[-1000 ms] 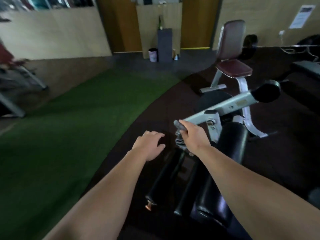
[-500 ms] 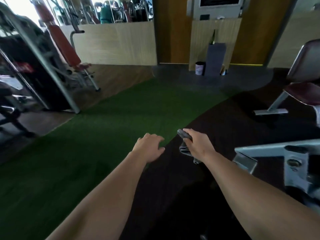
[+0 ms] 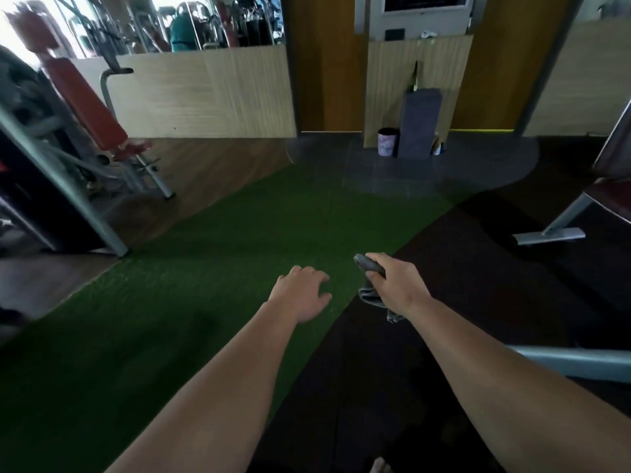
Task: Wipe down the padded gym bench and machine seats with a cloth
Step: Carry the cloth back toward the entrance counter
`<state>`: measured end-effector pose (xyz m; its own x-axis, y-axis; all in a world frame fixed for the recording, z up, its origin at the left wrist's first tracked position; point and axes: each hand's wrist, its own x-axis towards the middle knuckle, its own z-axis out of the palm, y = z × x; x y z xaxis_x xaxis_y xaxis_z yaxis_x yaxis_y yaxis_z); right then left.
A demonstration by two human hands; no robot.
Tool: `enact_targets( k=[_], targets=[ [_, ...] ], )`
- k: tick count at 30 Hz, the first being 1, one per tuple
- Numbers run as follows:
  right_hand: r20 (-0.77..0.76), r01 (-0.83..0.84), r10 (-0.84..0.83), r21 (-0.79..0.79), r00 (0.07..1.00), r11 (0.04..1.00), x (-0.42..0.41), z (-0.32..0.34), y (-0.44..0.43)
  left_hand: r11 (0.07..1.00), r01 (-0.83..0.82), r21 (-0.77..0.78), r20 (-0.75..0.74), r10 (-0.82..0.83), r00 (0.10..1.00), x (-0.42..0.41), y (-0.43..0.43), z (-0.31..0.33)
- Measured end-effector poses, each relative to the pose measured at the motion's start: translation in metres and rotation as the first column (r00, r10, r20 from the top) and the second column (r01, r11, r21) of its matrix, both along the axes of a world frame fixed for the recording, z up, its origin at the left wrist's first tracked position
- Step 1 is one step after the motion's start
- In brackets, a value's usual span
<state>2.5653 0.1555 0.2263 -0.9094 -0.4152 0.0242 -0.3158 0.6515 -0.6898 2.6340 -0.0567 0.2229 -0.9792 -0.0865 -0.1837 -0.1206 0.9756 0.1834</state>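
My right hand (image 3: 396, 285) is closed around a grey cloth (image 3: 368, 295) that hangs below the fist, held in the air over the edge between green turf and dark rubber floor. My left hand (image 3: 302, 293) hovers beside it, palm down, fingers loosely spread, holding nothing. A machine with a red padded back and seat (image 3: 92, 107) stands at the far left. At the right edge only part of a dark maroon seat (image 3: 611, 196) on a grey frame shows. Neither hand touches any pad.
Green turf (image 3: 205, 268) runs through the middle; dark rubber floor (image 3: 478, 268) lies to the right. A grey machine arm (image 3: 573, 360) crosses low right. A slanted steel post (image 3: 65, 186) stands left. A small bin (image 3: 387, 141) and grey pedestal (image 3: 420, 124) stand by the far wall.
The view has swung left: the black roller pads and grey lever machine have left the frame, and the red padded machine has come in. Both hands keep their pose; the cloth stays gripped.
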Motion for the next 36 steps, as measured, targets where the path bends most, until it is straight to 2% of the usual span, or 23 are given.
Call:
enact_targets(
  k=[9, 21, 29, 36],
  targets=[
    [0.021, 0.108, -0.108, 0.006, 0.994, 0.994, -0.255, 0.017, -0.007, 0.997, 0.07, 0.027, -0.032, -0.069, 0.997, -0.268, -0.014, 0.01],
    [0.028, 0.301, -0.3, -0.021, 0.953, 0.953, -0.604, 0.013, -0.03, 0.972, 0.231, -0.044, -0.004, -0.231, 0.973, -0.657, -0.051, 0.014],
    [0.026, 0.379, -0.378, -0.031, 0.925, 0.925, -0.838, 0.015, 0.011, 0.951, 0.305, -0.047, -0.028, -0.306, 0.952, -0.914, -0.011, 0.013],
    [0.03, 0.336, -0.337, 0.033, 0.941, 0.941, -1.056, 0.03, 0.049, 0.966, 0.26, 0.013, -0.072, -0.258, 0.963, -1.129, 0.032, 0.025]
  ],
)
